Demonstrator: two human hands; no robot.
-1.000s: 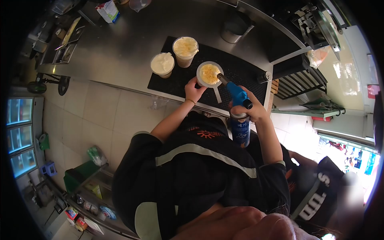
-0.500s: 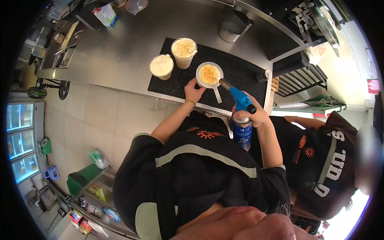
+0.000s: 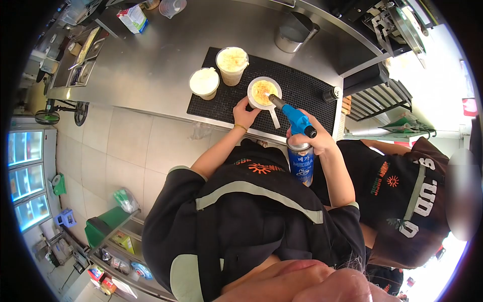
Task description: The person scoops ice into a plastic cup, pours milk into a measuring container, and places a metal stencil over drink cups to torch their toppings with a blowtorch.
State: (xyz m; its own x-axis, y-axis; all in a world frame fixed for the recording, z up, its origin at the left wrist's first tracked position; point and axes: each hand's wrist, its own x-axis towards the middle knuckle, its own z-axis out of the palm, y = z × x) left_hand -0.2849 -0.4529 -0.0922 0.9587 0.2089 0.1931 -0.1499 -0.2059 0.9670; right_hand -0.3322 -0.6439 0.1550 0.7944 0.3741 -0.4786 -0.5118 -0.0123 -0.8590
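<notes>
My right hand (image 3: 317, 136) is wrapped round a blue torch (image 3: 297, 120) fixed on a blue gas can (image 3: 301, 163). The torch's metal nozzle points at the yellow, browned topping (image 3: 263, 92) of a cup, which has a white ring with a handle (image 3: 274, 117) round its rim. My left hand (image 3: 245, 114) grips the side of this cup, its fingers partly hidden below the ring. Two more cups stand to the left on the black mat (image 3: 297, 83): a taller one with browned cream (image 3: 232, 61) and one with pale cream (image 3: 204, 82).
A metal pitcher (image 3: 290, 35) stands behind the mat. At the mat's right end lies a small dark cylinder (image 3: 332, 94). A carton (image 3: 133, 20) is at the counter's back left. Another person in dark clothes (image 3: 397, 196) is close on my right.
The torch has shifted left and its nozzle is now over the topping's right part, after drawing back to the ring's edge. The other person has come further into view at the right.
</notes>
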